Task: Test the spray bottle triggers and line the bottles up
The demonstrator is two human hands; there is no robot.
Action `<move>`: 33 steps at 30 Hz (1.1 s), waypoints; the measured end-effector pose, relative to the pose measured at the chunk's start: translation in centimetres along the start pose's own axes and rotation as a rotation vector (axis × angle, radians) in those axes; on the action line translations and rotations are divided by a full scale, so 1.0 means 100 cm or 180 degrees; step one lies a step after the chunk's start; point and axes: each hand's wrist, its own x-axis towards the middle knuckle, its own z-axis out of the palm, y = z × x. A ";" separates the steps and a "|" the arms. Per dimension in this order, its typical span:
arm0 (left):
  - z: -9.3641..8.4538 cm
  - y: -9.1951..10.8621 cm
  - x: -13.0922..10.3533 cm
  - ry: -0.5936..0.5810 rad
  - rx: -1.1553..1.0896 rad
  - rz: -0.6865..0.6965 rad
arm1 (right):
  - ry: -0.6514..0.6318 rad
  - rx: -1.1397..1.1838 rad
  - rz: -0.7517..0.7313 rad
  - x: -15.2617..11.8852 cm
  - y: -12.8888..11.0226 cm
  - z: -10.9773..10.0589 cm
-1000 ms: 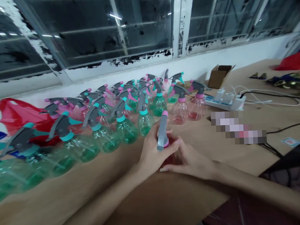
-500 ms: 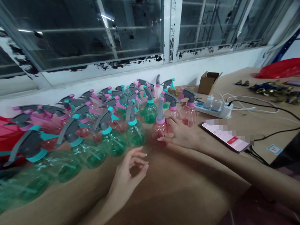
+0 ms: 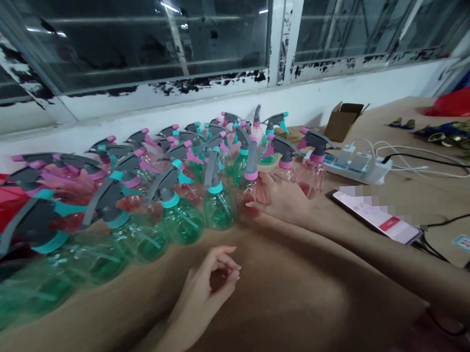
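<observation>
At the far left edge a red plastic bag (image 3: 2,199) lies against the wall, partly hidden behind a crowd of spray bottles. Those bottles stand in rows across the brown table (image 3: 287,298), green ones with teal collars nearer the viewer and pink ones mixed in farther back, all with grey triggers. Two green bottles close to the table's middle are sharp enough to tell apart: one green bottle (image 3: 180,217) and, just to its right, a second green bottle (image 3: 220,208).

In front of them, near the viewer, the left hand (image 3: 208,283) rests above the bare table with its fingers loosely curled and nothing in it, well apart from the bottles.

Just right of the second green bottle stands a pink spray bottle (image 3: 253,193), at the near end of the row. The right hand (image 3: 285,200) is laid against its right side, fingers spread around the round body, so it grips the bottle as it stands on the table. More pink bottles stand just behind that hand.

Farther right a phone (image 3: 379,219) lies flat on the table with its screen lit, a dark cable running off from it. Behind it sits a white power strip (image 3: 355,165) with plugs and white cords, and beyond that, by the wall, a small open cardboard box (image 3: 345,120).
</observation>
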 end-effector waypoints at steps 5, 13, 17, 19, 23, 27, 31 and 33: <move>0.002 0.001 0.002 -0.0065 -0.0005 -0.0043 | 0.0268 0.0232 0.0044 -0.016 0.006 -0.015; 0.011 0.006 0.005 -0.0082 -0.0107 0.0037 | 0.1058 0.0406 0.0604 -0.029 0.056 -0.028; 0.017 0.009 0.005 -0.0141 -0.0159 0.0067 | 0.1037 0.0373 0.0688 -0.017 0.060 -0.016; 0.019 0.010 0.005 -0.0153 -0.0149 0.0112 | 0.0991 0.0408 0.0688 -0.010 0.057 -0.010; 0.020 0.014 0.005 -0.0191 -0.0055 0.0105 | 0.0807 0.0401 0.0894 0.001 0.053 -0.003; 0.022 0.017 0.005 -0.0180 -0.0047 0.0055 | 0.0700 0.0277 0.0935 0.002 0.054 -0.003; 0.027 0.018 0.006 -0.0244 -0.0196 0.0042 | 0.0703 0.0038 0.0859 -0.012 0.054 -0.006; 0.029 0.020 0.008 -0.0268 -0.0227 0.0005 | 0.0717 -0.0112 0.0928 -0.025 0.051 -0.009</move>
